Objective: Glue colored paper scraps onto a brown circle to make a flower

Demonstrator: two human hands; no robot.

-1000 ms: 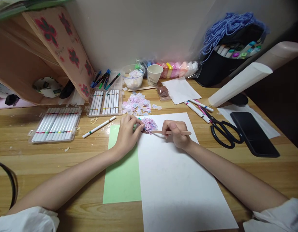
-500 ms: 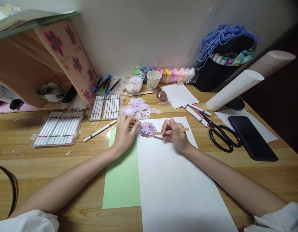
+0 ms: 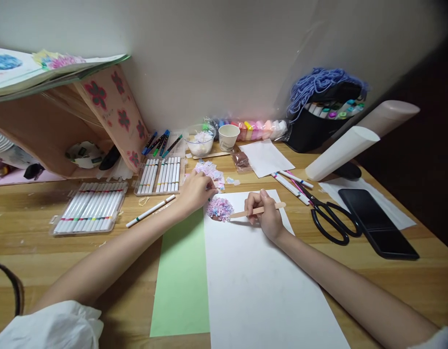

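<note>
My right hand is closed around a wooden craft stick, whose far end touches the edge of a round cluster of pink, lilac and blue paper bits. A brown patch shows at the foot of that cluster, which sits near the top of a white sheet. My left hand is just up and left of the cluster, fingers bent together. Whatever its fingertips pinch is too small to make out. Behind this hand lies a pile of pastel paper scraps, partly covered by it. A green sheet extends under the white one.
Marker boxes and a loose marker lie to the left. At the back stand a clear bowl and a paper cup. Black scissors, a phone and a white bottle are on the right.
My left hand has shifted from beside the cluster up toward the paper scraps, its fingers now curled. My right hand keeps the stick at the cluster. The view has tilted up slightly.
</note>
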